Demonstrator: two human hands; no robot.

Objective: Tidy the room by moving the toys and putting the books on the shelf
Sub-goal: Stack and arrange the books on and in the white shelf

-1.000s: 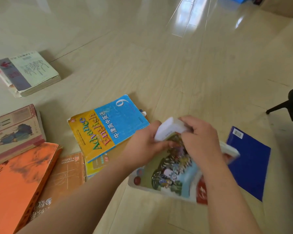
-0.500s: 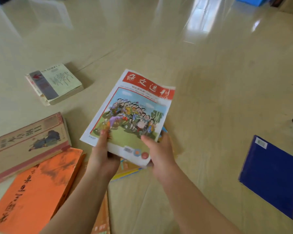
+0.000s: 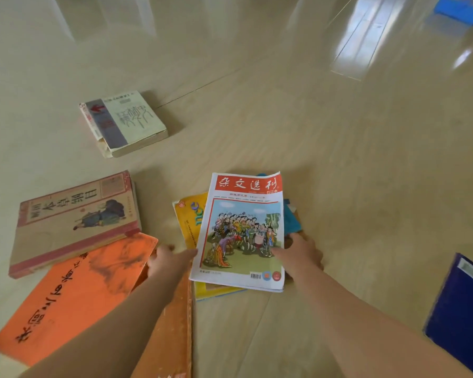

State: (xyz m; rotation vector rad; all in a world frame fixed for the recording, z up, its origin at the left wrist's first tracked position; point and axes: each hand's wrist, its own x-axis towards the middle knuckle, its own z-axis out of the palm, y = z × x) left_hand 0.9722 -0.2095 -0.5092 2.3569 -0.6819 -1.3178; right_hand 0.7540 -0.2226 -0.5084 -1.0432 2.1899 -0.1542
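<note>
The magazine [image 3: 242,230], with its red title banner and cartoon crowd on the cover, lay face up between the 2 hands, resting on a yellow and blue book [image 3: 187,216] on the pale floor [image 3: 339,159]. The right hand [image 3: 301,255] pinched the magazine's right edge, thumb flat on the cover and the other fingers curled down beside that edge. The left hand [image 3: 167,260] reached to the lower left edge with a fingertip touching it; whether those fingers gripped the paper or only met it could not be told. Just outside the left fingers lay an orange book [image 3: 74,293], and a brown book [image 3: 172,331] sat under the left forearm. Beyond the orange one lay a thick tan book [image 3: 74,216], and farther ahead of the left fingers a pale book with a grey band [image 3: 126,121]. Well out from the right fingers lay 1 dark blue book [image 3: 459,315].
</note>
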